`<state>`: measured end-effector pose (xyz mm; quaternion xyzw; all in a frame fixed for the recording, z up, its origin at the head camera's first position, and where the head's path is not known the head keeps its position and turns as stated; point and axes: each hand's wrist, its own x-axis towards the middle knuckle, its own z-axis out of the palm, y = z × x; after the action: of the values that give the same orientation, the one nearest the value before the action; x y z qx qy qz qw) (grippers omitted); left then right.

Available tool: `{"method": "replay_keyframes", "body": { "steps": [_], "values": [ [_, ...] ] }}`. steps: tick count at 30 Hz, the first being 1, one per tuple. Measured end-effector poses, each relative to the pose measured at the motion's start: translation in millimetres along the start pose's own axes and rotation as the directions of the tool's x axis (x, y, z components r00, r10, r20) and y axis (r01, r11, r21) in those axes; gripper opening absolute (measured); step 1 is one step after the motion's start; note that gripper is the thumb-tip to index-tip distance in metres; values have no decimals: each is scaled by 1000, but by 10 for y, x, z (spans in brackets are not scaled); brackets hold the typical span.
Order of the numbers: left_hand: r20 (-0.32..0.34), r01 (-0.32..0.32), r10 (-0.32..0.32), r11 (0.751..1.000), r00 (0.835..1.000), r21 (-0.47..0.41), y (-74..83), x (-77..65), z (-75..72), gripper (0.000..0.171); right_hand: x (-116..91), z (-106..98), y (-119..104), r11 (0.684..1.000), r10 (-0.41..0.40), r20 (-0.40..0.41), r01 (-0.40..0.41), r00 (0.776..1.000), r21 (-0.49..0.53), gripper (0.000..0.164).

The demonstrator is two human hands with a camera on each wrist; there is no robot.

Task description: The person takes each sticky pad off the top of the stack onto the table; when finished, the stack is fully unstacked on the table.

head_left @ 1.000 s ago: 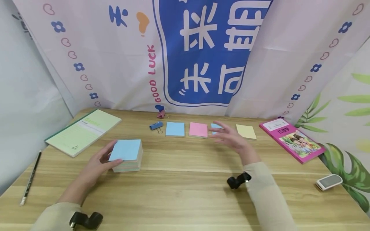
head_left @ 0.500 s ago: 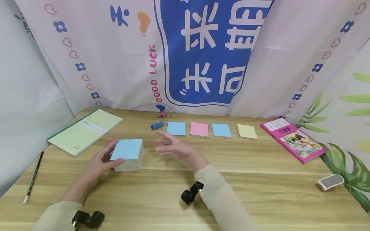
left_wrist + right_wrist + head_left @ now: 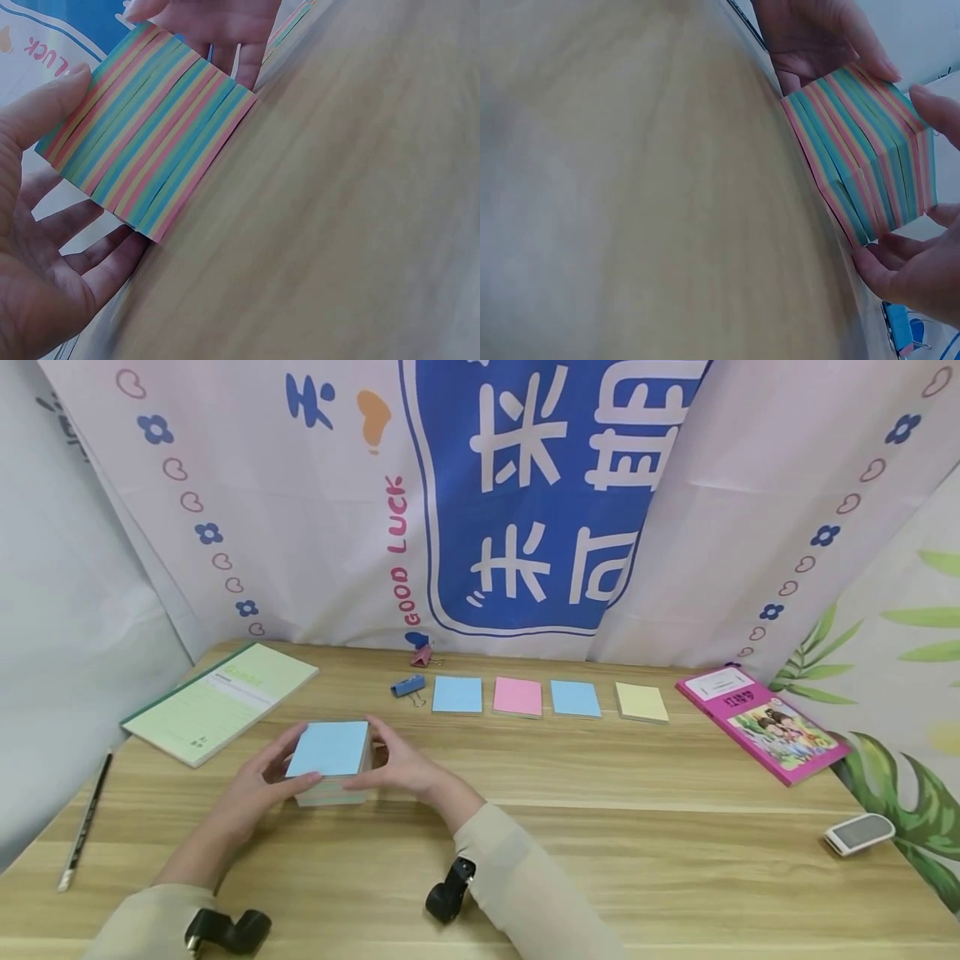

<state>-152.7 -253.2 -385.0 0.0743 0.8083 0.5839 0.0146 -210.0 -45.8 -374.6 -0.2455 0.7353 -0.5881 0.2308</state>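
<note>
A thick block of sticky notes (image 3: 330, 750) stands on the table at left, blue on top. Its sides show pink, yellow, green and blue stripes in the left wrist view. My left hand (image 3: 255, 785) holds its left side, thumb at the front and fingers behind. On the opposite side, my right hand (image 3: 405, 767) grips the block, thumb at the front corner and fingers at the right side. The right wrist view shows the fingertips of my right hand (image 3: 922, 270) touching the striped block (image 3: 862, 150), with my left hand (image 3: 817, 34) beyond.
Behind lie blue (image 3: 457, 694), pink (image 3: 517, 697), second blue (image 3: 575, 698) and yellow sticky pads (image 3: 641, 702). Blue (image 3: 407, 686) and pink binder clips (image 3: 422, 655) sit nearby. A green notebook (image 3: 221, 702) and pencil (image 3: 85, 822) lie left; a pink book (image 3: 761, 722) and white device (image 3: 858, 833) right.
My right hand has swept left from over the second blue pad, past the pink pad, and now grips the block's right side. My left hand stays on the block, which has not moved.
</note>
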Motion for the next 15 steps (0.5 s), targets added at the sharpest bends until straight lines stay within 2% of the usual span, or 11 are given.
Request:
{"method": "replay_keyframes", "body": {
  "steps": [4,11,15],
  "values": [
    [2,4,-4,1000,1000,0,-4,2,3,73,3,12,7,1000,-4,-55,4,998,-6,80],
    [-1,-14,14,1000,1000,25,-1,7,9,71,-54,-60,8,1000,-12,-63,12,998,11,78],
    [-3,-9,9,999,1000,51,-1,6,9,72,-109,-142,20,995,6,-76,1,997,100,82]
  ]
}}
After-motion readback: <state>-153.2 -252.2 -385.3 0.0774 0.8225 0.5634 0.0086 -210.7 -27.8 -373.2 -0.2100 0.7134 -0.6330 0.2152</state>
